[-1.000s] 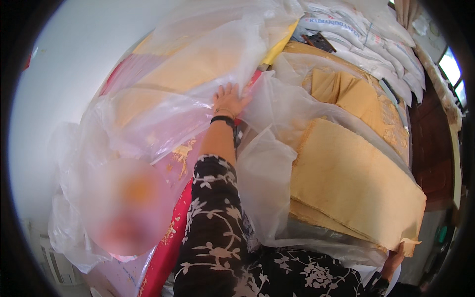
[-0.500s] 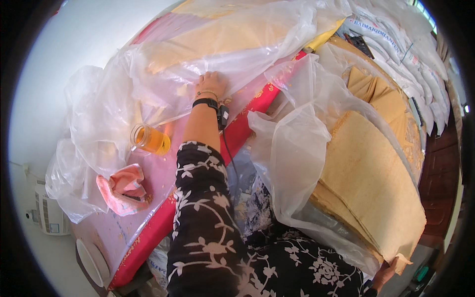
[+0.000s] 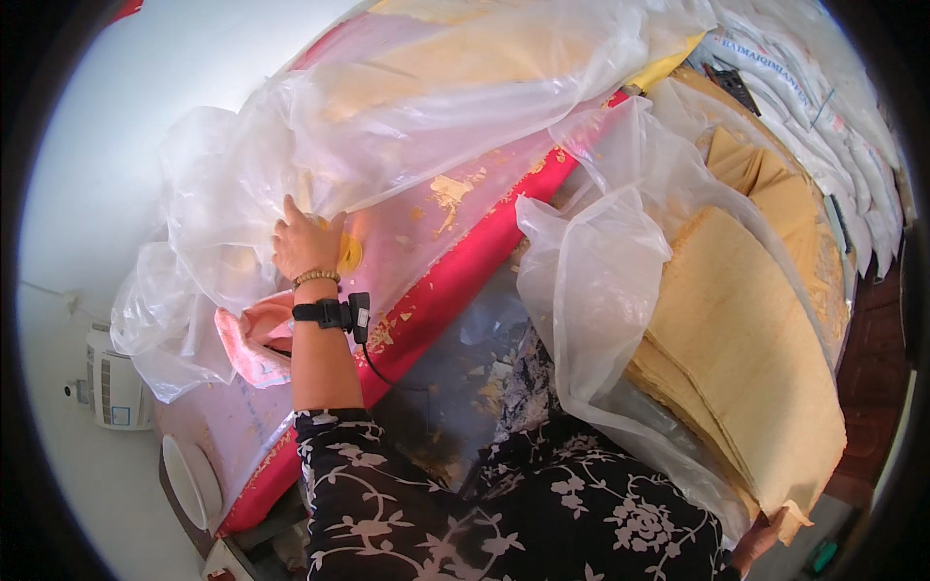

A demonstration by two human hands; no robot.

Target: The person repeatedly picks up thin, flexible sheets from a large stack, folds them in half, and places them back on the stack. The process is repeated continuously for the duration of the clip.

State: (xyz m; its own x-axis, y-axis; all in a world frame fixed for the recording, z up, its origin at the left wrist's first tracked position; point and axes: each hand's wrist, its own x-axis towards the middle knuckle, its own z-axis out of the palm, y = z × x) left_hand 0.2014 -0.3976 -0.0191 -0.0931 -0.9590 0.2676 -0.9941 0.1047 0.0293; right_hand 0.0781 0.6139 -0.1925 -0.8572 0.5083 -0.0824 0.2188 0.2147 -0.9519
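My left hand (image 3: 308, 244), with a bead bracelet and a black strapped device at the wrist, is over the glass jar of amber liquid (image 3: 351, 254). Its fingers are apart, and it hides most of the jar. Beside it lies the crumpled clear plastic sheet (image 3: 232, 184) spread across the red-edged table. A pink cloth (image 3: 254, 341) sits just nearer than the hand. At lower right, my right hand (image 3: 760, 540) pinches the near corner of a stack of thin tan flatbread sheets (image 3: 746, 339); part of that hand is cut off by the dark rim.
Tan flakes (image 3: 450, 194) litter the table by its red edge (image 3: 475, 257). More plastic film (image 3: 605, 281) drapes beside the stack. White sacks (image 3: 823, 126) are piled at the far right. A white round container (image 3: 191, 481) stands at lower left, near a white appliance (image 3: 118, 380).
My left hand has moved left and nearer, off the plastic sheet and over the jar, uncovering tan flakes on the table. My right hand stays at the flatbread corner. The view has shifted slightly.
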